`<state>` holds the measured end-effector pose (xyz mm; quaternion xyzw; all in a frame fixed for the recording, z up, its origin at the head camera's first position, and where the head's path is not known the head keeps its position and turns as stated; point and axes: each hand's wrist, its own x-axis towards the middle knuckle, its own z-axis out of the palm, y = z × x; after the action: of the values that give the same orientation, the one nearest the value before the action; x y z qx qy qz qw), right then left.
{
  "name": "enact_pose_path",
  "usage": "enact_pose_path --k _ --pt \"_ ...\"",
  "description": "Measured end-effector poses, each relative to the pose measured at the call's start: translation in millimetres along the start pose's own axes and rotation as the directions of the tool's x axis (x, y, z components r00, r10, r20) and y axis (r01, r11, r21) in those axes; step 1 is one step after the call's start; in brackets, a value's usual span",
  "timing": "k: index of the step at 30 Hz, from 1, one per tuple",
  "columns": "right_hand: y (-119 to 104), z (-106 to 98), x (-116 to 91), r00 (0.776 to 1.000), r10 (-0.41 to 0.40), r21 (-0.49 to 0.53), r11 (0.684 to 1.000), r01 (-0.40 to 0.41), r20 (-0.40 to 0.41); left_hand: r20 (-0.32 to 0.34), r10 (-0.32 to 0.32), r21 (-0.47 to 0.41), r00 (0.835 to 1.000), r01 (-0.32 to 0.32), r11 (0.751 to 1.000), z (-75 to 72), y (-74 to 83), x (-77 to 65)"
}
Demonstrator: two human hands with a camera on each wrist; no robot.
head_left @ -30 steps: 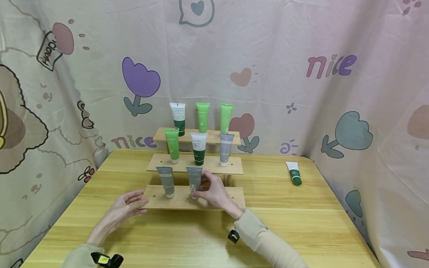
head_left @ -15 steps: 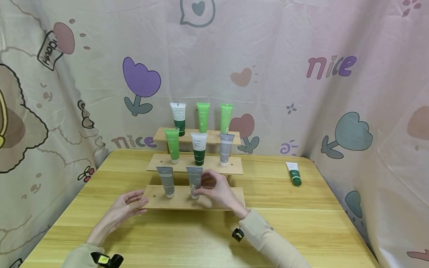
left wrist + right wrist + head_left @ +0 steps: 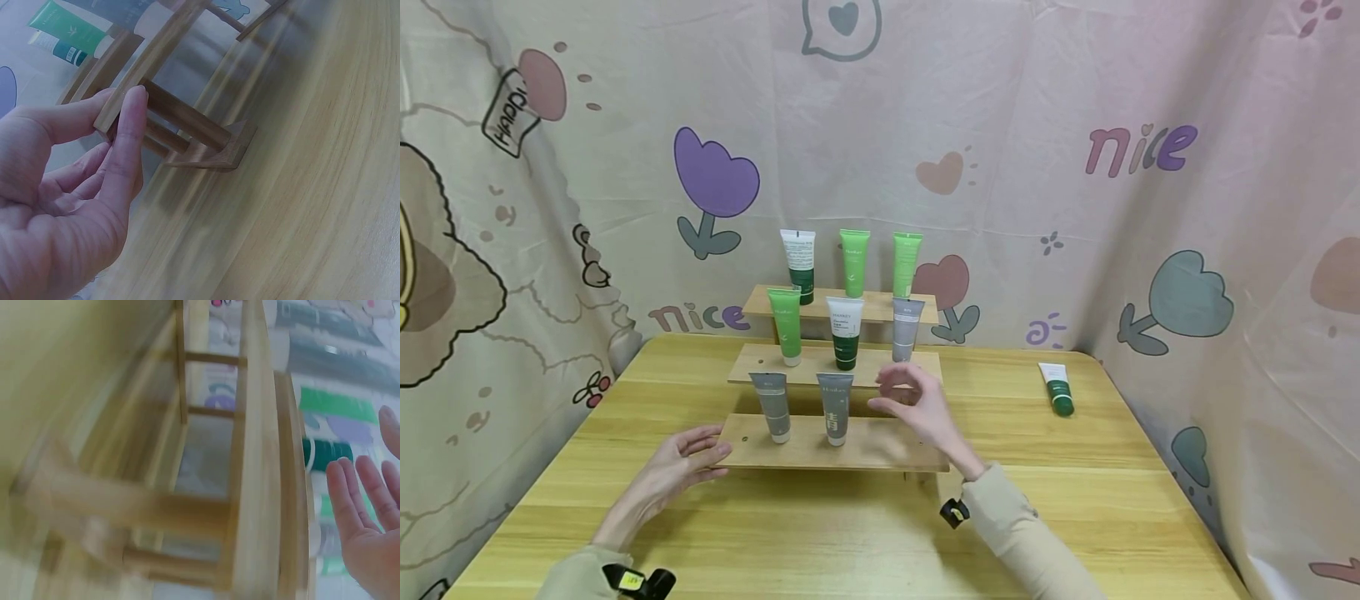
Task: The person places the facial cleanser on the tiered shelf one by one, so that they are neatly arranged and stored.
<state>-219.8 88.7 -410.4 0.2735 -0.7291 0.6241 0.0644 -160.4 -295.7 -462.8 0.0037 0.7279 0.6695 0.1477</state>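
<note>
A three-tier wooden display stand (image 3: 891, 454) holds upright squeeze tubes. With thumb and fingers, my left hand (image 3: 681, 467) pinches the left end of its bottom shelf; the left wrist view shows the board's corner between the digits. Two grey tubes, the left one (image 3: 772, 408) and the middle one (image 3: 836, 408), stand on that shelf. My right hand (image 3: 917, 404) hovers over the shelf's right part, fingers loosely bent, holding nothing. It overlaps the foot of a lilac-grey tube (image 3: 907, 325) on the middle shelf, beside a white-and-green tube (image 3: 846, 333) and a green tube (image 3: 786, 325).
On the top shelf stand a white-and-green tube (image 3: 799, 262) and two green tubes, one central (image 3: 854, 262) and one at right (image 3: 907, 262). Another white-and-green tube (image 3: 1057, 390) lies on the table (image 3: 1037, 508) at right. A printed curtain (image 3: 1000, 100) hangs behind.
My right hand has let go of the middle grey tube on the bottom shelf and moved right and slightly up. The tube stays standing. My left hand has not moved.
</note>
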Motion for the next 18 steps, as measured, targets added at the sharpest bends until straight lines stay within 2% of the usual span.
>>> enact_pose_path --k 4,8,13,18 --pt "2 -17 1 0.996 -0.038 -0.021 0.999 0.036 -0.084 -0.001 -0.001 -0.001 1.000 0.001 1.000 0.2 -0.3 -0.1" --pt "8 -35 1 0.978 -0.091 -0.048 0.995 0.083 -0.187 -0.005 0.002 -0.007 1.000 -0.002 1.000 0.6 -0.1 -0.1" --pt "18 -57 1 0.941 -0.139 -0.098 0.989 0.114 -0.307 -0.010 0.004 -0.014 1.000 -0.004 1.000 0.8 0.4 0.1" --pt "29 -78 0 0.891 -0.143 -0.124 0.987 0.098 -0.431 -0.006 0.004 -0.014 1.000 -0.004 1.000 0.9 0.3 0.2"
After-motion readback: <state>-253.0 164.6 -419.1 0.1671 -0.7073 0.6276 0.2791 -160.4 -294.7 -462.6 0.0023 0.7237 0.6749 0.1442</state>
